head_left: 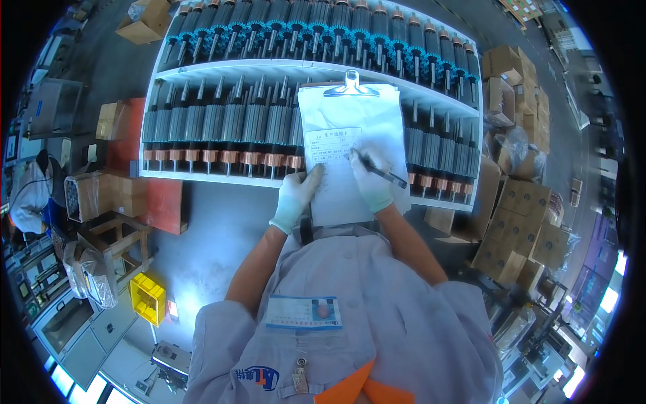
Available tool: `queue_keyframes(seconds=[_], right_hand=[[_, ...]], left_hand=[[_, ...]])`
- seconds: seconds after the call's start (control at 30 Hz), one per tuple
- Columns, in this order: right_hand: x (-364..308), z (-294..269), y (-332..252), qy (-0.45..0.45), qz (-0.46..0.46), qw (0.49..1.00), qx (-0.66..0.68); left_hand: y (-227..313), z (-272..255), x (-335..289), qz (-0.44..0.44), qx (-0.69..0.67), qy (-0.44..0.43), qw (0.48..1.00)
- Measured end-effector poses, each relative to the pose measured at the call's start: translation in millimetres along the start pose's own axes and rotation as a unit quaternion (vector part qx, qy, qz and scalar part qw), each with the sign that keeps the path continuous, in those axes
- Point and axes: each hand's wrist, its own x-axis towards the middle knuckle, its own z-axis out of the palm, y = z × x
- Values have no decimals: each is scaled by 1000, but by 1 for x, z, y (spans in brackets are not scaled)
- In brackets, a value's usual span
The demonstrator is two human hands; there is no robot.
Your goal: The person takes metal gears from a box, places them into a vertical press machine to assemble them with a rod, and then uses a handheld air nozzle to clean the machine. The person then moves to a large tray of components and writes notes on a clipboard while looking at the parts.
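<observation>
A clipboard with a silver clip holds a stack of white paper in front of my chest. On top lies a small printed form with a table on it. My left hand, in a white glove, grips the clipboard's left edge with the thumb over the paper. A dark pen is pinched in my gloved right hand, its tip at the form's right side. Behind the clipboard stands a white rack with rows of motor armatures with dark ribbed cores, steel shafts and copper ends.
Cardboard boxes are stacked at the right, with more boxes at the left beside a red board. A yellow bin and a wooden frame stand at the lower left. Grey floor shows between them and me.
</observation>
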Motion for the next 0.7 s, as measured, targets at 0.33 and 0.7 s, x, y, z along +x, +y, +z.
queue_keyframes(seconds=[0.33, 0.7], right_hand=[[0, 2, 0, 5, -12, 1000, 8], [0, 0, 9, -8, -47, 999, -23]], left_hand=[[-7, 0, 3, 5, -8, 5, 1000], [-3, 0, 1, 14, -8, 0, 1000]])
